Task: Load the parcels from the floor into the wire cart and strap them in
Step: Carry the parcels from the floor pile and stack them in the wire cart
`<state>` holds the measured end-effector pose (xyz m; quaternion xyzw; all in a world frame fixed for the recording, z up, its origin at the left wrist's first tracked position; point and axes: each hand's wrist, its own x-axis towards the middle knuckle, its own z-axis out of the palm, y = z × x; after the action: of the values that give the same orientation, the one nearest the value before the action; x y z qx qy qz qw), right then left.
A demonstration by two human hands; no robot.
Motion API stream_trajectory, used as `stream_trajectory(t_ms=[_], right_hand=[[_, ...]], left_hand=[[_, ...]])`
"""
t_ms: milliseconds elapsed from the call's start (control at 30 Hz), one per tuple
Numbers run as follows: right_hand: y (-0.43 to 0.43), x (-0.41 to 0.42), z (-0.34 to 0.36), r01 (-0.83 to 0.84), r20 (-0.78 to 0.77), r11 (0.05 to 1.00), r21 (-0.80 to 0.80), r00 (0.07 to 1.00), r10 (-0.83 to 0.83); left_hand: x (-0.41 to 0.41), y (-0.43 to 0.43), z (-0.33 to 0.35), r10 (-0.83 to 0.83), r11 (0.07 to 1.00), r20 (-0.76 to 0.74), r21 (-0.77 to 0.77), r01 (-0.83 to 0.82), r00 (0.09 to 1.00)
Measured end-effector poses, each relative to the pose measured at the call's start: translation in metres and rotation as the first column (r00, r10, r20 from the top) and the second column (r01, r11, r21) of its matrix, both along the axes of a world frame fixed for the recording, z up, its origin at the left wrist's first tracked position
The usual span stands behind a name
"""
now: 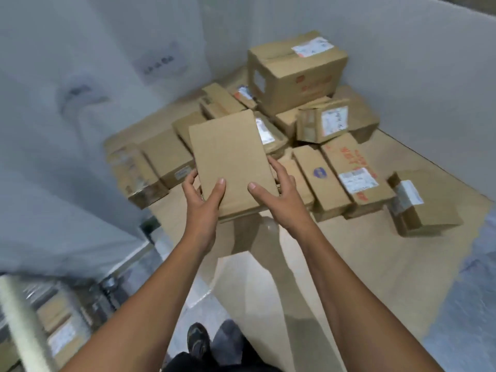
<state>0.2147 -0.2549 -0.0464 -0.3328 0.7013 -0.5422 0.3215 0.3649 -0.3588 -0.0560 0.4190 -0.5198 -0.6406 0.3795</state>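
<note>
Thumbs on top face, fingers curled round both long edges: left hand (pixel 202 202) and right hand (pixel 279 202) grasp the flat parcel (pixel 230 159). It is tilted and held off the floor, its far end over the parcel pile (pixel 335 170). The near edge is free, with open cardboard floor sheet (pixel 335 251) toward the shoe (pixel 198 340). Big box (pixel 295 73) tops the pile at the back corner. White walls (pixel 402 76) close in left and right. Lone box (pixel 421 210) sits apart, right. Wire cart (pixel 61 326) lower left, blurred, parcels inside.

The box (pixel 230 157) is brown cardboard, matt and plain. The other boxes (pixel 295 73) are the same dull cardboard, with white paper labels (pixel 312 47) and some shiny clear tape (pixel 308 127). The flat sheets (pixel 349 251) are matt cardboard too. The cart (pixel 107 284) bars look like shiny metal.
</note>
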Motion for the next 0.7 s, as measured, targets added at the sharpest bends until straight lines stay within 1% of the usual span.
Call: stream_trajectory(t_ms=[100, 167, 233, 333, 467, 567, 633, 700], right_hand=[[-0.035, 0.055, 0.004, -0.146, 0.025, 0.988, 0.047, 0.989, 0.145], [-0.060, 0.102, 0.004, -0.269, 0.044, 0.959, 0.087, 0.963, 0.266], [-0.084, 0.156, 0.003, -0.404, 0.059, 0.906, 0.126, 0.915, 0.400], [-0.114, 0.250, -0.002, -0.590, 0.078, 0.791, 0.163, 0.807, 0.585], [-0.134, 0.389, -0.016, -0.808, 0.147, 0.549, 0.214, 0.582, 0.800], [-0.134, 0.490, -0.033, -0.864, 0.107, 0.391, 0.318, 0.442, 0.891], [-0.125, 0.555, -0.048, -0.896, 0.070, 0.268, 0.353, 0.311, 0.948], [-0.112, 0.611, -0.064, -0.910, 0.044, 0.181, 0.372, 0.212, 0.976]], left_hand=[[0.069, -0.010, -0.004, 0.130, 0.991, -0.019, 0.033, -0.130, 0.991], [0.126, -0.014, -0.010, 0.221, 0.974, -0.042, 0.061, -0.219, 0.974], [0.187, -0.014, -0.018, 0.322, 0.945, -0.068, 0.079, -0.317, 0.944], [0.285, -0.002, -0.029, 0.509, 0.860, -0.096, 0.102, -0.500, 0.855], [0.418, 0.036, -0.047, 0.723, 0.690, -0.078, 0.136, -0.711, 0.687], [0.500, 0.080, -0.062, 0.843, 0.535, -0.038, 0.162, -0.829, 0.536], [0.544, 0.113, -0.075, 0.910, 0.411, -0.021, 0.174, -0.895, 0.414], [0.576, 0.144, -0.092, 0.955, 0.291, -0.007, 0.234, -0.928, 0.298]])
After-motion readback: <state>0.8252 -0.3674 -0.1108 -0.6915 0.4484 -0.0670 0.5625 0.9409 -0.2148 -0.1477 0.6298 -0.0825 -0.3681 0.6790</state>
